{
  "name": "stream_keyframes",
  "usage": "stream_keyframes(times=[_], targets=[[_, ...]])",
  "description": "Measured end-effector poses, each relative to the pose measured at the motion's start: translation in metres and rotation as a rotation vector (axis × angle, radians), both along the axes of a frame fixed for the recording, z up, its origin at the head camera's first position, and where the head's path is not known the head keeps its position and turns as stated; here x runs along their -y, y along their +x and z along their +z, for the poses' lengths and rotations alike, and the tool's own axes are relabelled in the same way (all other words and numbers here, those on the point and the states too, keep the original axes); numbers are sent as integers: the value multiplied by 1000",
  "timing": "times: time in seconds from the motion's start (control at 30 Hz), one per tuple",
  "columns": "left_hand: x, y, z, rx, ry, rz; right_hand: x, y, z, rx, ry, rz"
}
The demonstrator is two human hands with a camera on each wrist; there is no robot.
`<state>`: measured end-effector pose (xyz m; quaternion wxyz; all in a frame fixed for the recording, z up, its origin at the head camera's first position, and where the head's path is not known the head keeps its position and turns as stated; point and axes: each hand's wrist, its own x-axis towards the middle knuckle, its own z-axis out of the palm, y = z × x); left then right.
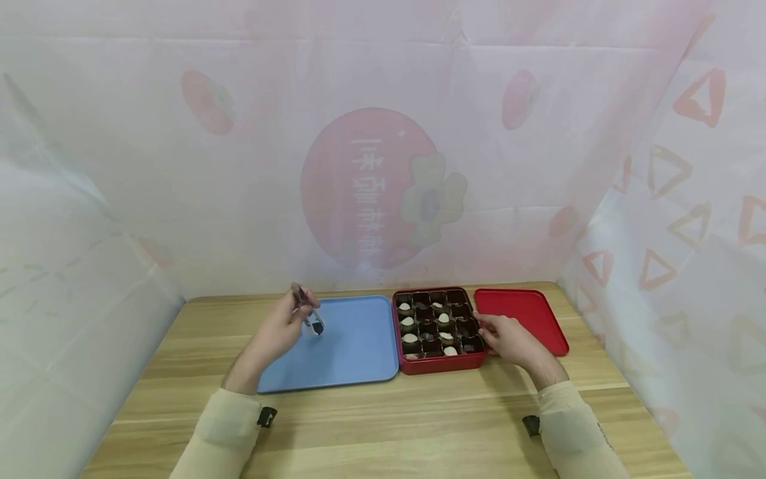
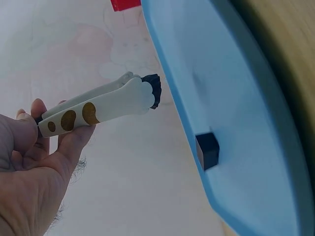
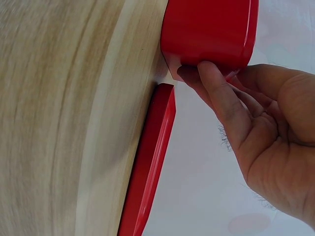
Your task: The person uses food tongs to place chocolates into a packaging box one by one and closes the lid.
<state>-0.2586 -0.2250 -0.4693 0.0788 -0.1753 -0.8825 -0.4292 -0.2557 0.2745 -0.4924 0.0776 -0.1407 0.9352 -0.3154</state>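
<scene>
My left hand [image 1: 287,326] holds a pair of white tongs [image 2: 93,105] with brown oval marks. Between the tong tips is a small dark chocolate [image 2: 156,91], just above the blue tray [image 1: 359,346]. Another dark chocolate [image 2: 207,151] lies on that tray in the left wrist view. To the tray's right stands a red box [image 1: 443,364] whose dark divided insert holds white and dark chocolates in several compartments. At the box's right side, my right hand [image 1: 509,338] grips the wall near the rim, its fingers against the outside.
A red lid [image 1: 535,319] lies on the wooden table [image 1: 383,426] to the right of the box. Printed white cloth [image 1: 257,199] hangs behind the table and along both sides.
</scene>
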Motion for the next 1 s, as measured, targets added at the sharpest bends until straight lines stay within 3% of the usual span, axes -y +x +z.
stream_keyframes(times=[0.3,0.73,1.0], targets=[[-39,2,13,9,-12,-34,0,1,1,-12,12,-3],[-105,-5,38,41,41,-156,0,0,0,-16,16,-4],[-154,-11,42,58,72,-216,0,-1,-2,-14,14,-4]])
